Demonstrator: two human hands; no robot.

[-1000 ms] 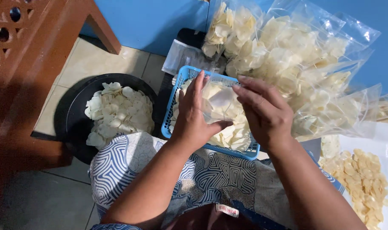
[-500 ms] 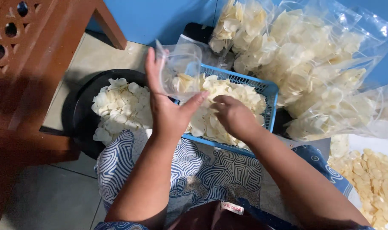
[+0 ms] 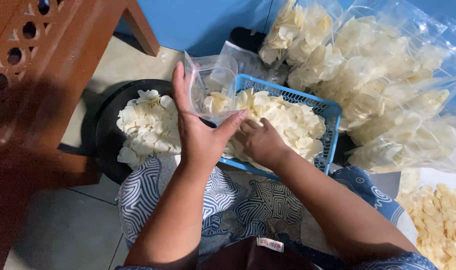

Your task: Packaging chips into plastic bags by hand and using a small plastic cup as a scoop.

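Note:
My left hand [image 3: 198, 132] holds a small clear plastic bag [image 3: 213, 90] open and upright, with a few pale chips at its bottom. It hangs over the near left corner of a blue plastic basket [image 3: 329, 137] full of thin white chips [image 3: 288, 120]. My right hand [image 3: 260, 141] is down in the basket right beside the bag, fingers curled into the chips. Both forearms reach out over my lap, which is covered by blue and white patterned cloth [image 3: 238, 200].
A black round pan [image 3: 104, 135] of white chips sits on the tiled floor at left, beside a brown wooden chair [image 3: 43, 75]. Several filled clear bags [image 3: 383, 75] pile up behind and right of the basket. Yellowish chips [image 3: 445, 220] lie at bottom right.
A second ago both hands held the bag over the basket. The left hand then lifted the bag to the left, and the right hand dropped into the basket's chips and moved close to the bag.

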